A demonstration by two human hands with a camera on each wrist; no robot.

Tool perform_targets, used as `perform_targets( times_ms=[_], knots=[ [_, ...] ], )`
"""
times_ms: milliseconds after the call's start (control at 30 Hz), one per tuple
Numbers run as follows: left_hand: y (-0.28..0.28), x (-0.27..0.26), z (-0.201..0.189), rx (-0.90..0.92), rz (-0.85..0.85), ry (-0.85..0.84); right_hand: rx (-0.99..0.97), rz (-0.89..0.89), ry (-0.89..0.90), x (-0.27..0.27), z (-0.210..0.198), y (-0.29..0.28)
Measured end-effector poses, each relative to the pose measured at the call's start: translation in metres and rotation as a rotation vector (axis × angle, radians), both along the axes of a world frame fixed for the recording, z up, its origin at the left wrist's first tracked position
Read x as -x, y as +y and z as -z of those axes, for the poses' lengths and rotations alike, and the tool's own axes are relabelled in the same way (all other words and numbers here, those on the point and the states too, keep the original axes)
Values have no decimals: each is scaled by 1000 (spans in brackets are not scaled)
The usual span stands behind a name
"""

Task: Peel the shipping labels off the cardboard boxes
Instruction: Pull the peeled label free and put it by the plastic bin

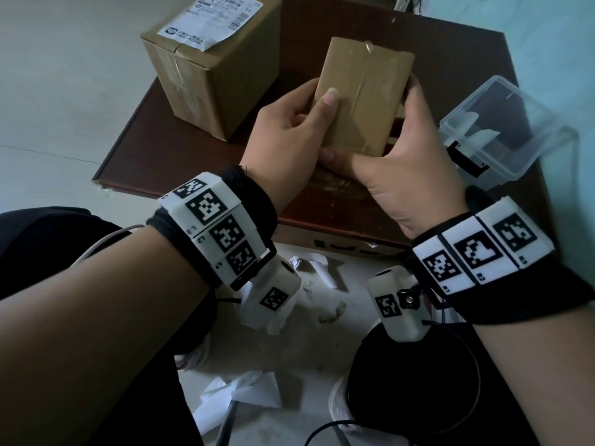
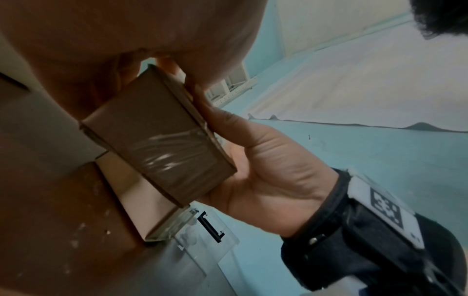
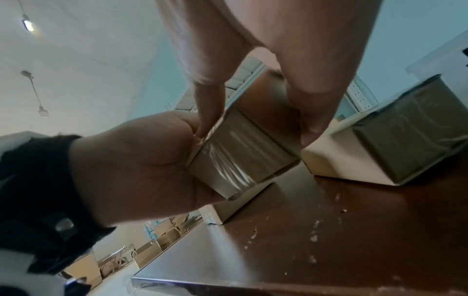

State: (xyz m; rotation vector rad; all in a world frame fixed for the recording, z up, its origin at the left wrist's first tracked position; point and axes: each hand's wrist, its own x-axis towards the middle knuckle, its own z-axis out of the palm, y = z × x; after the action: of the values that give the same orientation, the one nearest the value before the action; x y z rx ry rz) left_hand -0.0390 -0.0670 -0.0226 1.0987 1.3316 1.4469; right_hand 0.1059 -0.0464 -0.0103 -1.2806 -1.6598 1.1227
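I hold a small flat cardboard box (image 1: 363,91) above the table with both hands. Its upturned face shows clear tape and pale torn patches, and I see no label on it. My left hand (image 1: 306,117) grips the box's left side with the thumb lying on the top face. My right hand (image 1: 399,136) grips the right side, its thumb along the near bottom edge. The wrist views show the same box (image 2: 157,140) (image 3: 240,156) with glossy tape on its end. A larger cardboard box (image 1: 212,69) stands at the back left with a white shipping label (image 1: 209,20) on top.
The dark brown table (image 1: 457,66) carries a clear plastic container (image 1: 502,130) at its right edge. Torn paper scraps (image 1: 315,268) lie on the floor below my wrists. A black round object (image 1: 415,381) sits near my right forearm.
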Motion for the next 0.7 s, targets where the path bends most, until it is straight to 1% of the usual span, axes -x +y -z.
perform_targets(
  times_ms=[100, 267, 400, 567, 633, 700],
  knots=[
    [-2, -1, -3, 36, -2, -19, -29, -30, -10, -5, -1, 2],
    [-3, 0, -10, 185, -12, -50, -18, -102, -106, -5, -2, -2],
    [-1, 1, -9, 231, 55, -60, 39, -70, -69, -4, 12, 2],
    [0, 1, -5, 220, 143, -43, 149, 4, 61, -5, 20, 14],
    [0, 0, -4, 228, 136, -48, 152, -1, 63, -6, 20, 15],
    [1, 0, -4, 252, 84, -45, 126, -31, 27, -4, 19, 12]
  ],
)
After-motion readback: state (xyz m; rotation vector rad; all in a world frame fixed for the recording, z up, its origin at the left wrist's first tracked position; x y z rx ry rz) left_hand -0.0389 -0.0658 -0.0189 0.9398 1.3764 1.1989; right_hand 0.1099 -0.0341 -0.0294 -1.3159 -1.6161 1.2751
